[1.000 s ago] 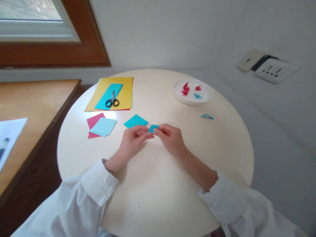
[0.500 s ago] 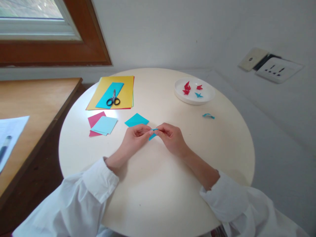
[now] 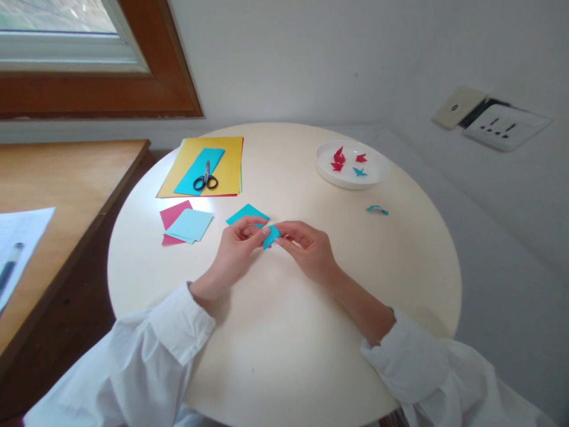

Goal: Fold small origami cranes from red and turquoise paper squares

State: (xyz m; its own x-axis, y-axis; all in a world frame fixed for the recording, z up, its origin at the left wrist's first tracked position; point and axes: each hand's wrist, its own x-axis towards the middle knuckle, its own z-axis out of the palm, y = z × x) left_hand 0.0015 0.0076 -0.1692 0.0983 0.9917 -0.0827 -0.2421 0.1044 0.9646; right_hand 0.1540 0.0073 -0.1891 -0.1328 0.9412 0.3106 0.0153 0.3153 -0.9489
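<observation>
A small folded piece of blue paper is held up over the middle of the table. My left hand pinches its left side between thumb and fingers. At its right edge are the thumb and fingertips of my right hand, closed around the paper's side. Just behind my left fingers lies a flat blue paper square, partly covered by that hand. Farther left, a light blue paper square rests on pink paper squares.
Black-handled scissors lie on a blue strip over yellow sheets. A white plate holds several small red and blue folded paper figures. A twisted blue paper scrap lies on the round table. A wooden desk stands left.
The folded blue paper has been turned so that a broader face shows between my hands. My right fingers have loosened and spread slightly. The view has shifted a little.
</observation>
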